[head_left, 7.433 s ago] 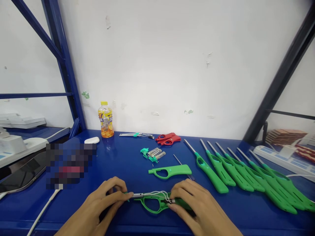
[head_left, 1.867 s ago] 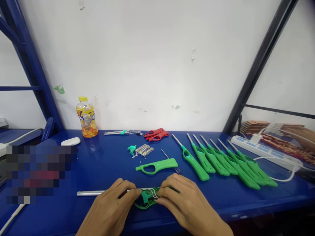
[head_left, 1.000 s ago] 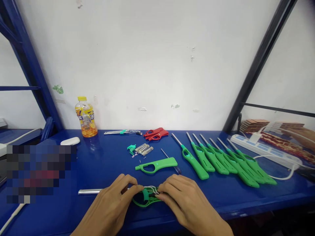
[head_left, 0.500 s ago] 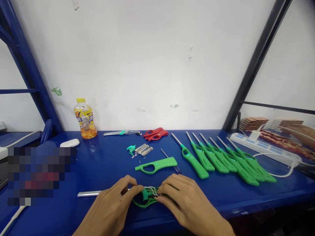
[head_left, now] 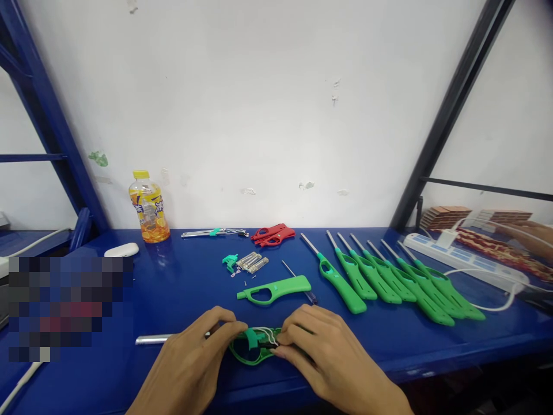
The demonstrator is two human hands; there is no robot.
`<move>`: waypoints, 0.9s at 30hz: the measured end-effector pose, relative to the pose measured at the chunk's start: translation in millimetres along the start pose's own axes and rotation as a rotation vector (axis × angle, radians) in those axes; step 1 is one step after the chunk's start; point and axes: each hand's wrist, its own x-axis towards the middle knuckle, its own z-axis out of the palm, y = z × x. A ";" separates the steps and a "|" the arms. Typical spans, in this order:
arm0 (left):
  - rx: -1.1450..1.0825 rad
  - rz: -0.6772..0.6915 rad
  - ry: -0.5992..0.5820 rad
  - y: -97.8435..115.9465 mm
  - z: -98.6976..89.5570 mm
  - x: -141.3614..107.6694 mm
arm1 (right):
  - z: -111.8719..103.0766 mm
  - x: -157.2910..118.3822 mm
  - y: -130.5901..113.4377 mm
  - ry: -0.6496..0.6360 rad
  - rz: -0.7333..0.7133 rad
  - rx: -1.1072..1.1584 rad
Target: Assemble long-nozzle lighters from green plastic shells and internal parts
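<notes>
Low in the head view, near the table's front edge, lies a half-assembled green lighter. Its inside faces up and its metal tube points left. My left hand is closed on the lighter where the tube meets the body, its fingertips by the teal trigger. With fingers pinched, my right hand grips the handle end, at a small black part with white wires. The fingers hide much of the handle. Behind the hands rests a loose green half shell.
Several assembled green lighters lie to the right, before a white power strip. A screwdriver, gas canisters, teal parts, red shells and a bottle stand behind. Another person's hand shows far right.
The teal trigger has shifted slightly left within the lighter, together with my left fingertips. My right hand stays almost where it was.
</notes>
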 end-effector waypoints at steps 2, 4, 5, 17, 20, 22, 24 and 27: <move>-0.070 -0.060 0.009 2.2 -1.7 3.3 | 0.5 0.6 0.5 -0.001 0.004 -0.001; -0.141 -0.098 -0.004 4.5 -3.0 7.1 | 0.1 1.1 0.6 -0.008 0.005 0.001; -0.165 -0.107 -0.016 5.4 -3.3 8.7 | -0.4 1.2 0.5 -0.013 0.008 0.002; 0.001 0.021 -0.067 1.3 3.6 4.1 | -1.0 0.2 -1.1 -0.014 0.000 0.005; 0.020 0.025 -0.057 1.7 2.5 4.9 | -1.5 0.6 -1.5 -0.011 -0.008 -0.002; 0.013 0.028 -0.049 1.4 1.3 5.3 | -1.9 0.8 -1.6 -0.009 -0.009 -0.007; 0.013 0.036 -0.056 0.4 0.2 5.6 | -2.1 0.7 -1.5 -0.007 -0.005 -0.011; 0.041 0.035 -0.092 -1.8 -0.4 5.9 | -2.1 0.4 -1.1 -0.010 0.005 -0.012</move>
